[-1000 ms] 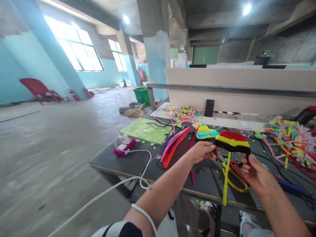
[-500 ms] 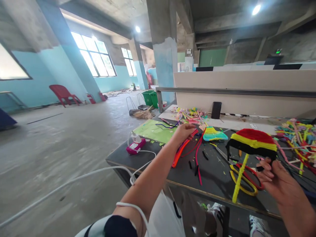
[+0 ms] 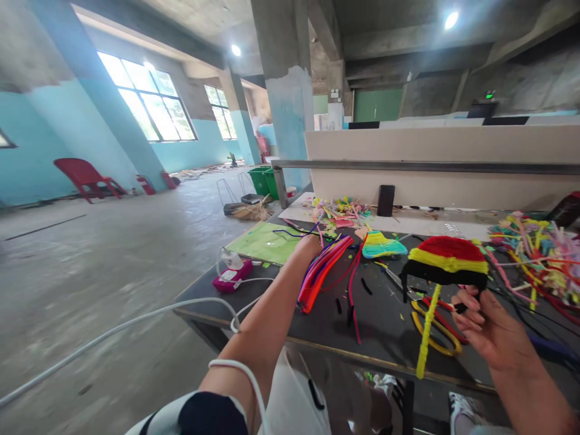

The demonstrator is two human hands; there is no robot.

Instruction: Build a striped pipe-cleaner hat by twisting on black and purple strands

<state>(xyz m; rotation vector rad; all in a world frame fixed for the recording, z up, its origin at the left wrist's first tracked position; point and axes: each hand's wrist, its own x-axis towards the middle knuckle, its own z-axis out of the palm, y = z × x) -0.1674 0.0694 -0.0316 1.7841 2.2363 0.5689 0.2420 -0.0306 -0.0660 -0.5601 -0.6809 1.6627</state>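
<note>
My right hand (image 3: 475,314) holds an umbrella-shaped piece (image 3: 446,260) by its black lower edge; red, yellow and black bands run across it and a yellow stem hangs below. My left hand (image 3: 310,243) reaches over the table at the top of a bundle of red, pink and purple pipe cleaners (image 3: 324,272); its fingers are too small and hidden to read. A yellow and turquoise piece (image 3: 383,244) lies right of the bundle. Scissors with yellow and red handles (image 3: 437,338) lie behind the yellow stem.
A green mat (image 3: 260,241) and a magenta power socket (image 3: 232,277) with a white cable are at the table's left. Piles of coloured pieces lie at the back (image 3: 342,211) and right (image 3: 544,248). A black phone (image 3: 385,200) leans upright at the back.
My left hand has moved left, off the bundle's upper right end, uncovering more of the bundle. The view has turned slightly right. My right hand still holds the umbrella-shaped piece.
</note>
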